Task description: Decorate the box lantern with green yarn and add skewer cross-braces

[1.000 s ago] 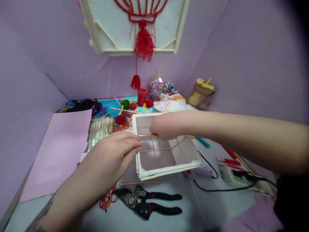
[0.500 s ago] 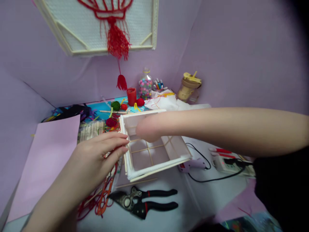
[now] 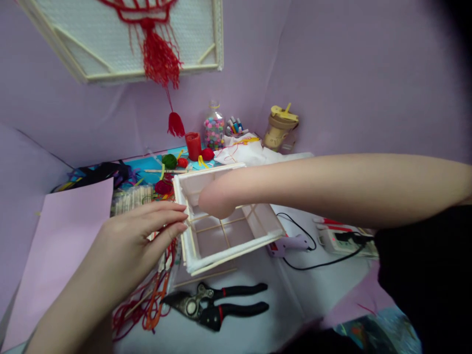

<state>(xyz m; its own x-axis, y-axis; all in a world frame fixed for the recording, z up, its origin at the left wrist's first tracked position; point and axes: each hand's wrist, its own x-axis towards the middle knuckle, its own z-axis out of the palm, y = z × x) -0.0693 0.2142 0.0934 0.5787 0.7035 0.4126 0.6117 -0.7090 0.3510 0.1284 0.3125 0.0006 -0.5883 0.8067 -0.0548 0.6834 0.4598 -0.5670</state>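
A white open-topped box (image 3: 232, 249) with translucent walls and a thin wooden-stick lattice sits tilted over the middle of the table. My left hand (image 3: 147, 228) holds it at the left side, fingertips on the rim and thumb just below them. Reaching in from the right, my right hand (image 3: 218, 197) is inside the box near its far left corner. Its fingers are bent out of sight, so whatever they touch is hidden. Black-handled pruning shears (image 3: 214, 306) lie in front of the box, and a purple glue gun (image 3: 289, 244) lies to its right.
Red yarn (image 3: 127, 307) and orange scissors (image 3: 154, 307) lie front left, beside a pink sheet (image 3: 70, 231). A power strip (image 3: 346, 243) with black cable is at right. Behind stand a red candle (image 3: 193, 146), a pompom jar (image 3: 214, 129) and a cup (image 3: 280, 129). A tasselled panel (image 3: 195, 44) hangs above.
The view has shifted, so everything appears slightly further left. Both hands keep nearly the same places on and in the box.
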